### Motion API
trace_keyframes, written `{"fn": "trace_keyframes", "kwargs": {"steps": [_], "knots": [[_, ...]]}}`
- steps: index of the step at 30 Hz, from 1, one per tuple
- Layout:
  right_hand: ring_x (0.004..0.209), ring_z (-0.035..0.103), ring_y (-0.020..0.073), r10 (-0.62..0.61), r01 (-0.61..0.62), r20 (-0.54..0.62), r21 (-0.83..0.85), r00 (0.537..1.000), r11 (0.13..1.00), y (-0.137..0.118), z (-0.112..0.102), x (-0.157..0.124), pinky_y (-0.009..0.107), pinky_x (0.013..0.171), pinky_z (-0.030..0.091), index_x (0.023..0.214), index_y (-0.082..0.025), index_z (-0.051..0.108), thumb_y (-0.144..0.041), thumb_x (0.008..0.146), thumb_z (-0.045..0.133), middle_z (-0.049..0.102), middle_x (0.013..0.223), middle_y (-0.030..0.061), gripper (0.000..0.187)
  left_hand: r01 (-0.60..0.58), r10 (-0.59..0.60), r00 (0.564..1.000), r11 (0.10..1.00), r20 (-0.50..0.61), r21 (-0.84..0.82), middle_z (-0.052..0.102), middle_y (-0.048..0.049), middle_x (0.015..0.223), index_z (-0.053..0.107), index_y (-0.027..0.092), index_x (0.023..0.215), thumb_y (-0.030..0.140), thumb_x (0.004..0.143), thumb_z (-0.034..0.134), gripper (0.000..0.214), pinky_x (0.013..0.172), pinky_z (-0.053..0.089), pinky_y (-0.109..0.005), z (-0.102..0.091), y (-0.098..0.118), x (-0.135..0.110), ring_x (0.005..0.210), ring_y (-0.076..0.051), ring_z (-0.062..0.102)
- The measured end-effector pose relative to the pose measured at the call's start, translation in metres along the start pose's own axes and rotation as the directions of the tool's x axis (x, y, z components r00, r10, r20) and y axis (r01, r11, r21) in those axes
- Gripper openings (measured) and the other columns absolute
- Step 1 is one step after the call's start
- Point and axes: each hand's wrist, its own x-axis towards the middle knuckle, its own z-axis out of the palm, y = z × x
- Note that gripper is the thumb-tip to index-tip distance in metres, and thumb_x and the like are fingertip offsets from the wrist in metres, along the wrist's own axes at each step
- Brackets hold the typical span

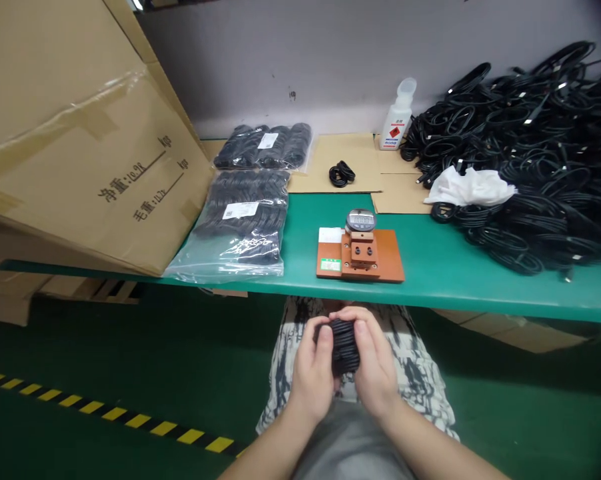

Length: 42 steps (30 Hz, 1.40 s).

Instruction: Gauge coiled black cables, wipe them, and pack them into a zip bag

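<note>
Both hands meet over my lap, below the green table's front edge (430, 297). Between them is a stack of coiled black cables (344, 345). My left hand (314, 371) wraps its fingers round the left side of the stack, thumb on top. My right hand (373, 363) closes on the right side. Straight ahead on the table stands an orange-brown fixture (360, 257) with a small digital gauge (360, 219) on top.
A tilted cardboard box (80, 147) fills the left. Clear bags of black cables (243, 223) lie beside it, more bags (265, 145) behind. A large heap of loose black cables (530, 160) covers the right, with a white cloth (468, 187), a white bottle (398, 117), one small coil (341, 173).
</note>
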Motion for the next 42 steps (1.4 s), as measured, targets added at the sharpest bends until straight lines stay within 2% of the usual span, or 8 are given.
{"fn": "trace_keyframes", "kwargs": {"steps": [7,14,19,23,27,36,39,42], "knots": [[0.127,0.056,0.0304,-0.068,0.084,0.232,-0.059,0.97,0.995,0.006,-0.012,0.002,0.048,0.109,0.043,0.13,-0.025,0.06,-0.062,0.099,0.044,0.061,0.132,0.011,0.051,0.159,-0.163,0.987,0.972,-0.012,-0.173,0.044,0.0095,0.051,0.054,0.022,0.093,0.077,0.087,0.05,0.056,0.031,0.02,-0.015,0.009,-0.008,0.001,0.031,-0.005,0.033],[0.091,0.068,0.0225,-0.072,0.103,0.152,-0.208,0.986,0.973,-0.004,-0.018,0.012,0.036,0.083,0.057,0.104,-0.021,0.069,-0.025,0.094,0.055,0.07,0.1,0.0072,0.017,0.25,-0.22,0.965,0.932,0.139,-0.263,0.057,0.0039,0.07,0.059,0.021,0.105,0.071,0.083,0.063,0.055,0.03,0.034,-0.014,0.006,-0.009,-0.012,0.046,-0.01,0.054],[0.086,0.071,0.0223,0.024,0.018,0.463,-0.086,0.886,0.996,-0.018,-0.036,0.018,0.037,0.08,0.059,0.099,-0.02,0.072,-0.025,0.091,0.057,0.074,0.094,0.0068,0.018,0.437,-0.263,0.83,0.855,0.492,-0.28,0.068,-0.0059,0.099,0.066,0.018,0.114,0.049,0.079,0.083,0.049,0.059,0.065,-0.028,-0.025,0.0,-0.016,0.082,-0.018,0.071],[0.087,0.072,0.0247,0.011,0.008,0.625,-0.028,0.781,1.0,-0.025,-0.034,0.013,0.041,0.082,0.06,0.097,-0.02,0.074,-0.035,0.094,0.055,0.076,0.092,0.0089,0.024,0.488,-0.299,0.718,0.86,0.628,-0.149,0.071,-0.0059,0.097,0.069,0.016,0.116,0.036,0.062,0.097,0.065,0.064,0.065,-0.026,-0.034,0.003,-0.014,0.079,-0.017,0.073],[0.087,0.072,0.0259,0.017,-0.009,0.657,-0.015,0.754,1.0,-0.022,-0.032,0.007,0.045,0.089,0.058,0.097,-0.018,0.075,-0.041,0.097,0.051,0.076,0.089,0.0106,0.033,0.531,-0.333,0.645,0.843,0.688,-0.09,0.071,-0.0057,0.091,0.072,0.015,0.11,0.03,0.05,0.101,0.068,0.063,0.063,-0.025,-0.031,-0.001,-0.011,0.079,-0.019,0.072],[0.099,0.069,0.0257,-0.084,0.177,0.602,-0.097,0.794,0.98,-0.008,-0.033,0.003,0.048,0.098,0.052,0.1,-0.021,0.075,-0.037,0.104,0.039,0.076,0.093,0.009,0.04,0.451,-0.343,0.786,0.887,0.515,-0.098,0.073,-0.0061,0.098,0.072,0.018,0.114,0.012,0.052,0.098,0.068,0.066,0.061,-0.027,-0.022,-0.013,-0.026,0.083,-0.02,0.071],[0.104,0.069,0.0261,-0.024,0.11,0.601,-0.107,0.799,0.988,-0.012,-0.034,0.007,0.046,0.097,0.054,0.111,-0.021,0.073,-0.046,0.104,0.04,0.075,0.108,0.0109,0.042,0.418,-0.318,0.813,0.902,0.488,-0.108,0.073,-0.004,0.081,0.074,0.014,0.106,0.016,0.057,0.097,0.053,0.058,0.059,-0.024,-0.017,-0.014,-0.028,0.066,-0.015,0.068],[0.119,0.065,0.0279,0.127,-0.138,0.549,-0.022,0.826,0.99,-0.015,-0.036,0.007,0.048,0.106,0.049,0.124,-0.022,0.068,-0.062,0.103,0.03,0.07,0.126,0.0118,0.059,0.429,-0.289,0.833,0.876,0.472,-0.219,0.072,-0.0064,0.08,0.076,0.011,0.092,0.023,0.056,0.098,0.044,0.05,0.057,-0.023,-0.012,-0.01,-0.028,0.068,-0.017,0.067]]}}
